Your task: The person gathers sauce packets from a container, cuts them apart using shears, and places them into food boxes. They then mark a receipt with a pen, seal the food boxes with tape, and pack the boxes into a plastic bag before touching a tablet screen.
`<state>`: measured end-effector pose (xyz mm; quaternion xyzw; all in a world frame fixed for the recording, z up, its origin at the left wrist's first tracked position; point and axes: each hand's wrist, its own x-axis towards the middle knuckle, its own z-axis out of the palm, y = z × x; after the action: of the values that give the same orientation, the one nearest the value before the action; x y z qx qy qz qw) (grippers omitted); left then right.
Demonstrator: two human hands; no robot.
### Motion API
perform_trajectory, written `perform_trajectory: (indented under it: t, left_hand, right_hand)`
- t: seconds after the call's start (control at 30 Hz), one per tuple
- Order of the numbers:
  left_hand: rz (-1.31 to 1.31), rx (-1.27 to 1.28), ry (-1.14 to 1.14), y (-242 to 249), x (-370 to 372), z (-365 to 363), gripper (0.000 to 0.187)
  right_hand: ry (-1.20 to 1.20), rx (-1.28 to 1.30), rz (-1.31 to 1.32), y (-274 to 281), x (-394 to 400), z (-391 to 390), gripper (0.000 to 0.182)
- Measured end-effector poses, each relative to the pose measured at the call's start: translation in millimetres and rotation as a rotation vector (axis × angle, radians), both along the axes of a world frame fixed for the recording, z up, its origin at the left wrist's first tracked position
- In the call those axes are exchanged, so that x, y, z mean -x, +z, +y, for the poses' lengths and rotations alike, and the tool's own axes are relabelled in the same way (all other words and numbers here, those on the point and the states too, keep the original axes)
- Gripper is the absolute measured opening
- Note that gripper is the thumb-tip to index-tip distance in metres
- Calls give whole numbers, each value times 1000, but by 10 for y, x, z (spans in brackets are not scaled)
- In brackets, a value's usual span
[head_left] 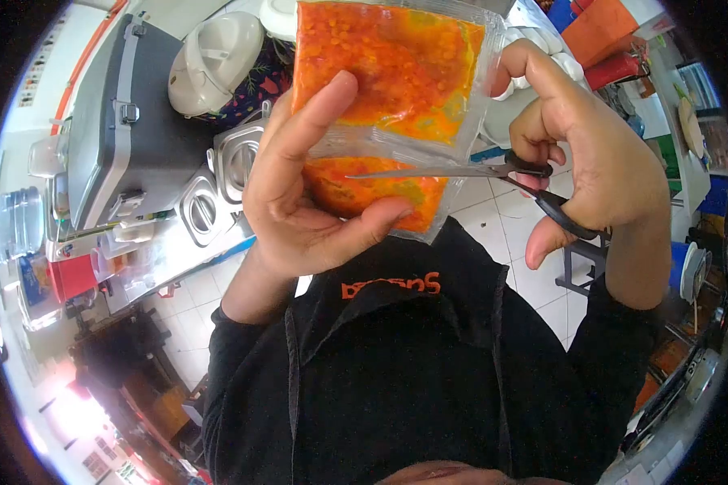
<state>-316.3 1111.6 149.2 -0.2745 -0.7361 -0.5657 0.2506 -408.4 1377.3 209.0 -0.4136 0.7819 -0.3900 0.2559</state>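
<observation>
My left hand [287, 178] grips clear plastic packets, its fingers curled round their left side and its thumb across the lower one. The larger upper packet [388, 69] is filled with orange-red sauce with seed-like bits. Just below hangs a second packet [372, 190] with similar contents, a clear plastic band between the two. In my right hand [590, 137] are black-handled scissors [429, 172], the handles spread apart. One blade lies across the front of the lower packet near that band; the other blade is hidden. My right index finger rests at the upper packet's right edge.
A grey hard case [137, 121] stands on the counter at the left, beside lidded metal pans [198, 212] and a pot with a cream lid [218, 56]. A black apron [404, 364] covers my front. White floor tiles [526, 234] show below; a shelf unit is at the right.
</observation>
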Motion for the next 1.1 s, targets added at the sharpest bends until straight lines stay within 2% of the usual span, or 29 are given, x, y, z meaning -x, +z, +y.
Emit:
perform_trajectory:
  t: [0.07, 0.17, 0.27, 0.33, 0.37, 0.4, 0.53, 0.67, 0.7, 0.8, 0.9, 0.97, 1.1]
  left_hand:
    - [-15, -27, 4, -3, -15, -14, 84]
    - [-9, -42, 17, -13, -26, -49, 84]
    - [14, 1, -8, -11, -12, -43, 83]
    - [25, 94, -24, 22, -22, -41, 84]
    - [2, 69, -35, -35, -35, -52, 92]
    - [-20, 43, -47, -91, -48, -64, 100]
    - [-16, -35, -120, -140, -17, -89, 104]
    - [-180, -165, -217, -168, -94, 23, 95]
    - [-261, -364, -266, -240, -110, 99, 98]
    - [-369, -516, -407, -267, -87, 121, 99]
    - [-421, -503, -406, -298, -96, 123, 100]
    - [-457, -457, -421, -346, -95, 155, 100]
    - [-539, -433, -432, -451, -80, 200, 100]
  right_hand:
    - [-35, -28, -16, 5, 2, 5, 111]
    - [-92, -210, -136, 190, 28, -84, 107]
    - [2, -95, -42, 77, 35, -110, 103]
    - [30, -33, -47, -13, 37, -172, 106]
    - [45, -2, -49, -34, 44, -201, 108]
    - [27, -37, -105, -27, 55, -218, 113]
    - [8, -129, -241, -23, 107, -252, 130]
    - [85, 347, -409, -436, 73, -370, 126]
    - [92, 417, -469, -475, 67, -391, 124]
    - [49, 276, -589, -384, 57, -396, 121]
    - [140, 286, -370, -514, 120, -396, 121]
    - [292, 336, -29, -591, 175, -386, 121]
    - [147, 352, -92, -743, 101, -346, 107]
